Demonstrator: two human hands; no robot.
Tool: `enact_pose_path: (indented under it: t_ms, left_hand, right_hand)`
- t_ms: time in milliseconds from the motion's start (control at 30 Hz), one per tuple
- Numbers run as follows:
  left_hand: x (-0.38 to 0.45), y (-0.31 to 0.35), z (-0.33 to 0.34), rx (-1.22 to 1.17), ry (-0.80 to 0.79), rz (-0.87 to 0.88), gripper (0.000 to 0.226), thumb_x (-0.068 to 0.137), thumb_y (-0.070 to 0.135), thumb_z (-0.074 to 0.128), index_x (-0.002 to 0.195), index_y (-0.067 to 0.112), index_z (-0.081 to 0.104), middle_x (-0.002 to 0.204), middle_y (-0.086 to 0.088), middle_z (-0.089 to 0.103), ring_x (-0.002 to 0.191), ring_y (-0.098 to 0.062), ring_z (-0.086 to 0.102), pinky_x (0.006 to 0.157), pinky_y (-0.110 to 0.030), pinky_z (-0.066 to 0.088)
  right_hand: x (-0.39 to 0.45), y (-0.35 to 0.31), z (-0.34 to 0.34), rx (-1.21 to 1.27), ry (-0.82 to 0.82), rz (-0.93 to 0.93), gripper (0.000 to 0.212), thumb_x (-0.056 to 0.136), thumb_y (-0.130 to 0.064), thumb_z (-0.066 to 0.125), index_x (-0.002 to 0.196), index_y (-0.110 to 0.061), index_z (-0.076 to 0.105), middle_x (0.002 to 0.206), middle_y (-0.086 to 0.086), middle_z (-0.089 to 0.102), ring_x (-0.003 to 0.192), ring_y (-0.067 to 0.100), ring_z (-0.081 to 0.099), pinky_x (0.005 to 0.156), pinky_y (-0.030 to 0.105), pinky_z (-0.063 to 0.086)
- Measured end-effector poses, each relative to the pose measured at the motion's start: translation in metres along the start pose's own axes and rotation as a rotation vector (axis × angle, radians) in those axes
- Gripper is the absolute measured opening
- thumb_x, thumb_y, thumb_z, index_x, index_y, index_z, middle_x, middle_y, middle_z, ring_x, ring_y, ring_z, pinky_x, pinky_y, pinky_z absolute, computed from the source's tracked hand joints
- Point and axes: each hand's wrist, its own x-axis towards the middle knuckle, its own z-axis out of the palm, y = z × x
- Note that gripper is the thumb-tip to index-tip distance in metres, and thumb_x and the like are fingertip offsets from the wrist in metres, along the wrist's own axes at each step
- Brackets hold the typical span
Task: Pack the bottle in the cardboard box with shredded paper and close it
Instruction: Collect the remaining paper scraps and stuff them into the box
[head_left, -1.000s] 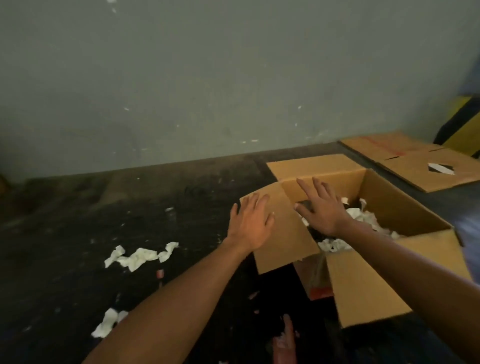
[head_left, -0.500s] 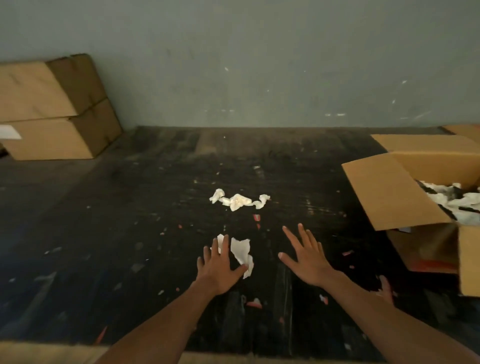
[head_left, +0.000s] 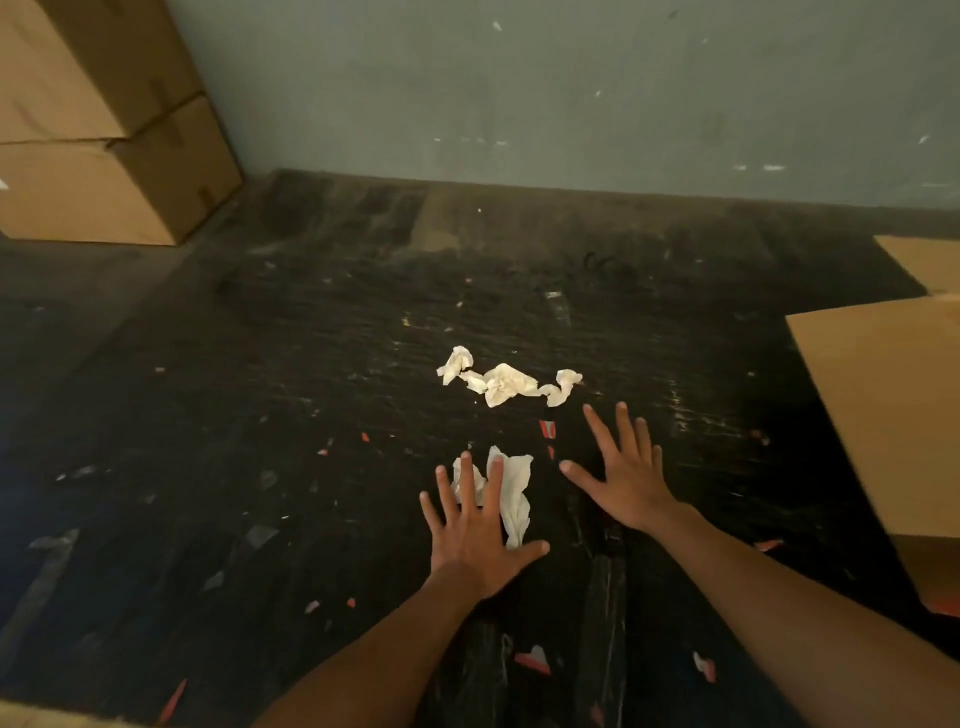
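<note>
I had both hands out over the dark bench (head_left: 311, 415), fingers spread and straight, gripping nothing. My left hand (head_left: 480, 535) lay over the near edge of a crumpled white paper wad (head_left: 514, 493); its fingers overlapped the paper, though I could not tell whether they pressed it or merely hovered above it. My right hand (head_left: 631, 480) was just to the right of that wad, palm down, apart from it, with its fingertips pointing away from me. Beyond both hands, just past the right fingertips, a second string of crumpled paper (head_left: 506, 382) lay on the bench, touched by neither hand.

The box (head_left: 883, 410) sat well to the right of my right hand, cut off by the frame edge; only a raised flap and a bit of its side showed, so I could not see inside it, and the bottle was not visible to me. Small red scraps (head_left: 546, 428) lay scattered between and around my hands. Far off to the left of my left hand, two stacked cartons (head_left: 98, 130) stood against the grey-green wall (head_left: 571, 88).
</note>
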Motion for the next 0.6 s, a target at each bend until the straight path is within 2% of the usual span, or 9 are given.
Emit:
enact_pose_path:
  t_ms: [233, 400, 500, 600]
  left_hand:
    - [0.055, -0.019, -0.003, 0.07, 0.116, 0.058, 0.098, 0.077, 0.086, 0.029, 0.149, 0.042, -0.021, 0.163, -0.005, -0.02, 0.148, -0.029, -0.022, 0.12, -0.052, -0.005]
    - [0.063, -0.025, 0.0, 0.096, 0.173, 0.063, 0.086, 0.083, 0.082, 0.021, 0.153, 0.038, -0.004, 0.164, -0.004, -0.009, 0.149, -0.023, -0.019, 0.121, -0.047, -0.006]
    - [0.065, -0.025, 0.003, 0.102, 0.174, 0.054, 0.085, 0.085, 0.079, 0.023, 0.154, 0.034, 0.002, 0.165, -0.004, -0.004, 0.149, -0.023, -0.018, 0.121, -0.047, -0.005]
    - [0.065, -0.026, 0.003, 0.09, 0.173, 0.035, 0.082, 0.087, 0.078, 0.023, 0.154, 0.032, 0.006, 0.165, -0.005, 0.002, 0.15, -0.022, -0.015, 0.122, -0.047, -0.003]
  right_hand:
    - [0.129, -0.032, -0.017, -0.196, 0.028, -0.316, 0.103, 0.064, -0.092, 0.035, 0.14, -0.056, -0.024, 0.155, 0.002, -0.036, 0.142, 0.034, -0.029, 0.108, 0.073, -0.008]
    - [0.191, -0.079, -0.01, -0.437, 0.044, -0.655, 0.095, 0.069, -0.091, 0.03, 0.142, -0.055, -0.02, 0.156, 0.0, -0.034, 0.143, 0.037, -0.026, 0.104, 0.078, -0.005]
    - [0.209, -0.103, 0.002, -0.497, -0.048, -0.812, 0.078, 0.079, -0.081, 0.03, 0.144, -0.058, -0.007, 0.16, -0.005, -0.024, 0.146, 0.035, -0.021, 0.105, 0.075, -0.009]
    - [0.22, -0.11, 0.003, -0.493, -0.157, -0.855, 0.058, 0.089, -0.067, 0.033, 0.144, -0.055, 0.018, 0.163, -0.008, -0.006, 0.149, 0.03, -0.003, 0.11, 0.073, 0.004]
